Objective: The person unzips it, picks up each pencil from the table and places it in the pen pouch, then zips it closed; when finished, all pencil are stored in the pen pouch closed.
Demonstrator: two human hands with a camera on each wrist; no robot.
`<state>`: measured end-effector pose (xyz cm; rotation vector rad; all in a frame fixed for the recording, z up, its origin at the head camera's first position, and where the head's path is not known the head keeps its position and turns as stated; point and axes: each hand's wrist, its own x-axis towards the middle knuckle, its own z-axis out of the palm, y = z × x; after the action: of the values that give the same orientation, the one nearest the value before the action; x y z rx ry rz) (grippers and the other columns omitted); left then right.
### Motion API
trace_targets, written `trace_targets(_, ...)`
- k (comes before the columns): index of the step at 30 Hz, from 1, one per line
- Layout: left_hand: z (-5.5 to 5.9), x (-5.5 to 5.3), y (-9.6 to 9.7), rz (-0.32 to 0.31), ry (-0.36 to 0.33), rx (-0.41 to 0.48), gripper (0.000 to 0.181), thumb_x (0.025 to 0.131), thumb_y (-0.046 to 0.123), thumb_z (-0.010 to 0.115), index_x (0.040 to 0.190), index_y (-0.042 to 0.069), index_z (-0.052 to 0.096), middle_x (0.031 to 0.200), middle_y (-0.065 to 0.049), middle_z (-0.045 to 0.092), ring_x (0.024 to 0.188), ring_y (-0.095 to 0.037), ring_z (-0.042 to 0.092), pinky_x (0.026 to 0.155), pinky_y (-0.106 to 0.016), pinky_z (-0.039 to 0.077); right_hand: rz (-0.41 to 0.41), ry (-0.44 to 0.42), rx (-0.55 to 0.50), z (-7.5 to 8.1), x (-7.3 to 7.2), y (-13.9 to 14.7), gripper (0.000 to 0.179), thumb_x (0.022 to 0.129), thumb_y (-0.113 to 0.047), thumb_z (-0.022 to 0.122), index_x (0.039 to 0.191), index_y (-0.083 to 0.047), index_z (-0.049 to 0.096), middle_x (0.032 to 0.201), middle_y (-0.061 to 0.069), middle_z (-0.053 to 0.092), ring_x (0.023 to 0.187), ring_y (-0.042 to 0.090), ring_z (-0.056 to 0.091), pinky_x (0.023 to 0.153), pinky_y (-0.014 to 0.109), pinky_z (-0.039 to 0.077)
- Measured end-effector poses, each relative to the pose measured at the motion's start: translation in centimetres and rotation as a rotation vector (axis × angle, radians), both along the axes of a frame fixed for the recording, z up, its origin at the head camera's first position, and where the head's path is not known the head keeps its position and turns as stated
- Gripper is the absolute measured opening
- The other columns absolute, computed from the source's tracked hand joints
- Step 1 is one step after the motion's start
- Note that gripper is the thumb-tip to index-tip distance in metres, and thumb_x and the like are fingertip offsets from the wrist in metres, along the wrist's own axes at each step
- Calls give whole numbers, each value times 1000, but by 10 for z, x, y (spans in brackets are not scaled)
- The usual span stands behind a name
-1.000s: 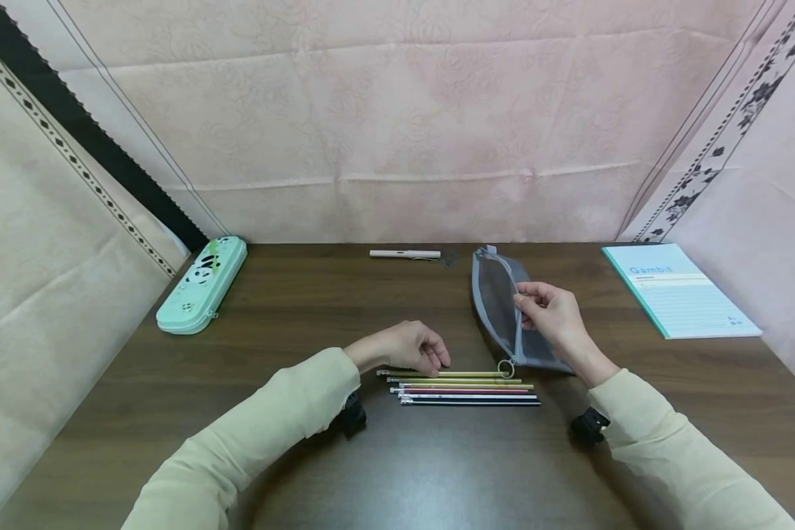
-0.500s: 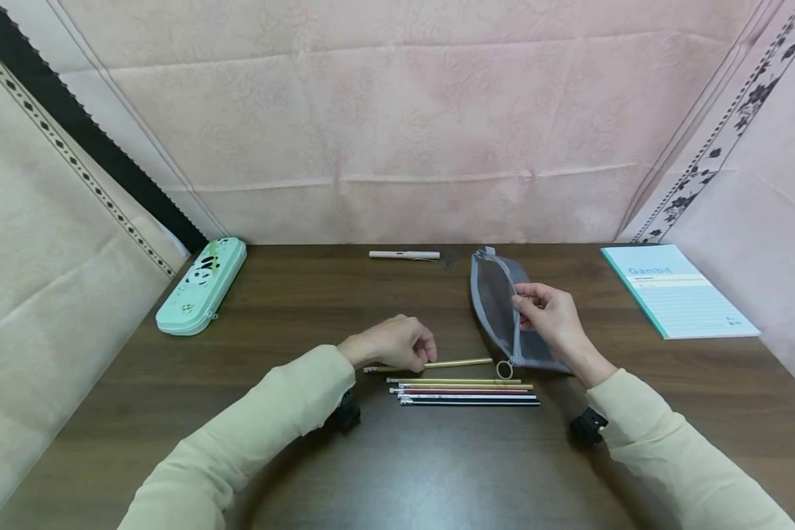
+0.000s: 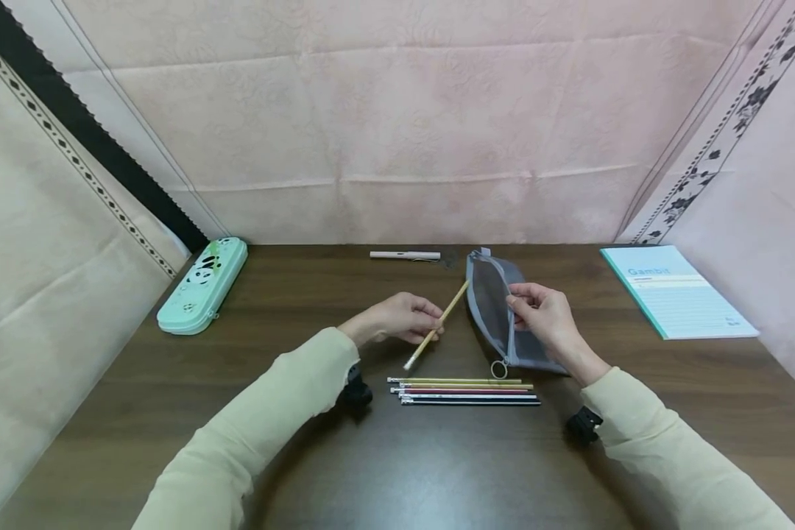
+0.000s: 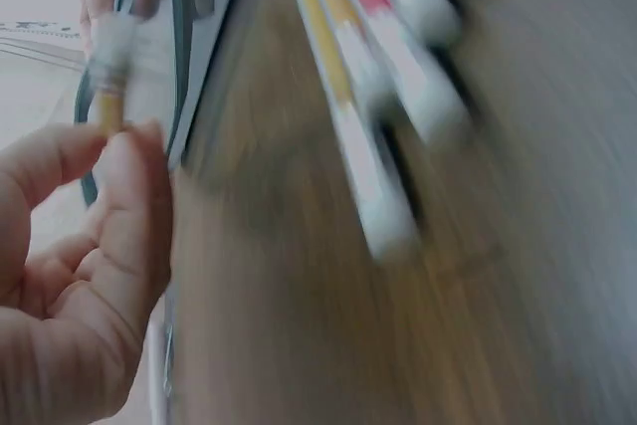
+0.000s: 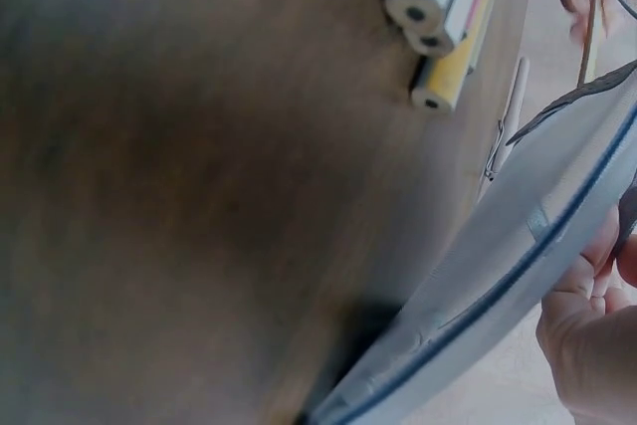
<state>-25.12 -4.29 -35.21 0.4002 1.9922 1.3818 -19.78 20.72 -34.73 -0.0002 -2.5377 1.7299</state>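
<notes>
A yellow pencil (image 3: 455,299) is pinched between the thumb and fingers of my left hand (image 3: 403,318). It tilts up to the right, its far end at the edge of a grey-blue zip pencil pouch (image 3: 535,352). My right hand (image 3: 548,315) grips the pouch's zip edge and holds the mouth apart. In the left wrist view the blurred white end of the pencil (image 4: 110,111) stands out above the left fingertips. Nearer the person, a row of several pencils (image 3: 464,391) lies on the table, yellow, red, white and black. A ring (image 3: 492,369) hangs from the zip.
On the brown table (image 3: 305,471), a mint pencil case (image 3: 195,294) with a panda print sits at the left. A white pen (image 3: 397,255) lies at the back, and a notebook (image 3: 682,294) at the right. Patterned cloth (image 3: 404,132) stands behind.
My left hand has drawn one yellow pencil away from the row, lifted it and turned it up toward the pouch. The pouch, in the right hand's grip, has shifted slightly left.
</notes>
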Motion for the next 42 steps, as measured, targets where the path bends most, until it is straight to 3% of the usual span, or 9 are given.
trace_targets(4,-2,-3,23,103,-154,147,34,94,7,56,127,-2,53,115,-18,64,93,-18,66,78,-27,56,1,-8,-7,-1,0,-4,33,94,-6,55,122,11,54,74,-4,56,57,3,55,57,19,54)
trace_targets(9,1,-4,50,179,-236,219,42,92,5,59,133,0,49,121,-18,61,103,-23,64,89,-31,52,-5,-16,15,0,1,-5,32,95,-8,55,121,11,54,77,0,56,57,4,54,56,19,53)
trace_targets(13,-1,-4,68,235,-231,236,46,92,3,59,135,-1,46,119,-19,61,104,-25,64,89,-32,52,5,-25,15,1,2,-6,32,95,-9,54,122,9,54,80,1,57,59,3,55,58,19,54)
trace_targets(20,-3,1,90,313,-157,239,45,91,0,58,134,-4,46,115,-20,62,105,-29,63,82,-28,55,15,-30,19,2,4,-7,33,95,-10,54,122,9,54,86,9,59,61,3,56,59,18,54)
trace_targets(24,-3,4,96,321,-149,232,46,90,-1,59,134,-2,46,120,-18,61,105,-28,63,82,-28,55,20,-33,9,2,4,-7,33,95,-10,54,123,9,54,86,9,59,61,3,57,59,18,54)
trace_targets(29,-2,7,91,273,-122,234,52,90,-2,59,138,-3,41,129,-19,55,111,-27,60,86,-30,54,13,-32,15,2,3,-5,33,96,-9,53,123,9,54,83,4,59,61,3,56,60,21,55)
trace_targets(33,-1,10,78,204,-85,210,48,89,-1,61,134,-2,47,121,-18,59,107,-26,63,85,-30,54,-3,-32,30,1,3,-3,33,96,-9,54,123,8,54,82,3,58,60,4,56,60,21,55)
trace_targets(36,-2,15,64,106,-71,155,42,88,1,63,129,-1,53,113,-16,63,101,-24,65,83,-30,55,-11,-29,23,2,3,-1,33,95,-9,54,122,9,54,81,3,58,60,4,56,59,20,55)
trace_targets(42,-7,28,31,-147,-35,-28,34,87,6,66,120,2,61,104,-9,68,90,-13,64,80,-29,56,-23,-8,6,2,2,4,32,95,-7,54,122,10,54,77,-1,56,58,3,55,57,19,54)
